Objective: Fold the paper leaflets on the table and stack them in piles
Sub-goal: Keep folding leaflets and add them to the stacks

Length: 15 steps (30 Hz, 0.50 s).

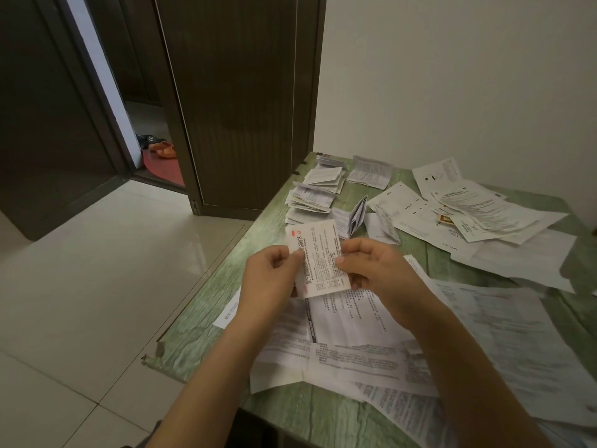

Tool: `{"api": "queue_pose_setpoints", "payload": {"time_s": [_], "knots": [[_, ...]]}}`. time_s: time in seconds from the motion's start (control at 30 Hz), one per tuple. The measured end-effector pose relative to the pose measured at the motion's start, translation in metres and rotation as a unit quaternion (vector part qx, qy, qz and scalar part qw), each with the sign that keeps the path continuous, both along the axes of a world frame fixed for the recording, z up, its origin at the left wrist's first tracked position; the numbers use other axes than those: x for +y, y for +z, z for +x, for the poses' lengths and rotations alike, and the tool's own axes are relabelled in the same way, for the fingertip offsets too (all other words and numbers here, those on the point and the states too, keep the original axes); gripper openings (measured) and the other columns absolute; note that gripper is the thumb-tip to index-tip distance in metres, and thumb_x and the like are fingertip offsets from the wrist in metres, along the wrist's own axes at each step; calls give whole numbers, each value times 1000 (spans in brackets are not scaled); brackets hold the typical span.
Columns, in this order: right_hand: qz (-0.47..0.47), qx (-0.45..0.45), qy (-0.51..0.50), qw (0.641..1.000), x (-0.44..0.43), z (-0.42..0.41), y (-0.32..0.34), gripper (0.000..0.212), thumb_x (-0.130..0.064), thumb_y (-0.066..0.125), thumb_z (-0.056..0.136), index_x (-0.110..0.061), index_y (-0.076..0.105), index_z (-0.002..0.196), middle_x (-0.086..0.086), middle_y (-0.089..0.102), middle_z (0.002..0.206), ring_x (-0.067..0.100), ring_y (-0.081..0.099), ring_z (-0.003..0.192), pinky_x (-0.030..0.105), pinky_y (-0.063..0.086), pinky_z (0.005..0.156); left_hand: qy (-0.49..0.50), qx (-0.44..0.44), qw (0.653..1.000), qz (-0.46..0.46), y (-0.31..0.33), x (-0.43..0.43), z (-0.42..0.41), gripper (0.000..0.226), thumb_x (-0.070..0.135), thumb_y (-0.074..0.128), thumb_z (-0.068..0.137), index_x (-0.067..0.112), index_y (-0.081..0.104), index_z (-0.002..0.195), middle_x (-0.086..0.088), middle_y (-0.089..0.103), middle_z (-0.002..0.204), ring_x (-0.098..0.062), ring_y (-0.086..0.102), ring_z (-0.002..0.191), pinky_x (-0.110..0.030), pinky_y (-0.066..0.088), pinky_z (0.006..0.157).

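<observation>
Pale glossy floor tiles and a dark door filled the left side, with the green wood-grain table starting just right of them. Over its near edge the left hand pinched the left margin of a folded leaflet, thumb on the printed face. The leaflet was held above the table, not resting on it. It was thin printed paper, so I judged it very light, limp and easy to crease or tear. It was best held at opposite edges, as it was, with the folds pressed flat. Dense Chinese print covered it, with a red oval logo at the top left corner and a large heading down the left edge. The heading was too blurred to read with confidence. Beyond it lay the piles of folded leaflets. The right hand pinched the leaflet's right margin between thumb and curled fingers. Unfolded sheets lay beneath the hands, and more loose sheets spread to the right. One of those bore upside-down letters that seemed to read "vivo".
</observation>
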State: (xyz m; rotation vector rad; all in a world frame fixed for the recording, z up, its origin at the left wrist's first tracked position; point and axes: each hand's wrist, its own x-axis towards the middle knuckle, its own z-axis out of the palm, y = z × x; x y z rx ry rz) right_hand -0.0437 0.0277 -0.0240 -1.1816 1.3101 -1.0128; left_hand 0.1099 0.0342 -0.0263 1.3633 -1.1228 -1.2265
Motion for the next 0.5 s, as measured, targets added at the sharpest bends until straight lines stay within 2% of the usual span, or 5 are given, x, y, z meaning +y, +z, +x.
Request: {"api": "queue_pose_setpoints", "payload": {"time_s": [0.1, 0.2, 0.3, 0.37, 0.5], "knots": [[3, 6, 8, 1000, 0, 0, -1, 8, -2, 61, 86, -10, 63, 88, 2, 69, 71, 9, 54, 56, 18, 45, 52, 17, -4, 1000, -14, 1, 1, -1, 25, 15, 56, 93, -7, 62, 80, -17, 71, 82, -38, 67, 79, -51, 54, 72], [3, -8, 8, 1000, -1, -3, -2, 4, -3, 62, 86, -7, 63, 88, 4, 63, 66, 8, 52, 52, 18, 45, 51, 27, -7, 999, -18, 1, 1, -1, 22, 14, 56, 93, 5, 65, 75, -8, 72, 74, -29, 70, 74, -44, 56, 71], [21, 0, 37, 999, 0, -8, 1, 4, -3, 63, 85, -5, 63, 87, 6, 63, 65, 10, 56, 52, 19, 50, 54, 30, -1, 999, -24, 0, 1, -1, 19, 15, 57, 92, 6, 66, 78, -6, 73, 75, -26, 70, 74, -41, 57, 70], [25, 16, 37, 999, 0, -11, 2, 3, -3, 63, 84, -5, 62, 85, 7, 63, 64, 11, 57, 52, 19, 50, 54, 16, 4, 999, -29, 0, 0, -3, 19, 15, 56, 93, 7, 66, 78, -1, 73, 72, -18, 71, 69, -32, 58, 64], [-26, 10, -62, 998, -2, -27, 5, 3, -6, 58, 88, -6, 61, 90, 6, 66, 74, 12, 58, 59, 21, 50, 56, -8, 17, 999, -29, 2, 2, -5, 17, 19, 49, 96, 14, 64, 90, 1, 72, 76, -10, 66, 60, -21, 54, 57]]}}
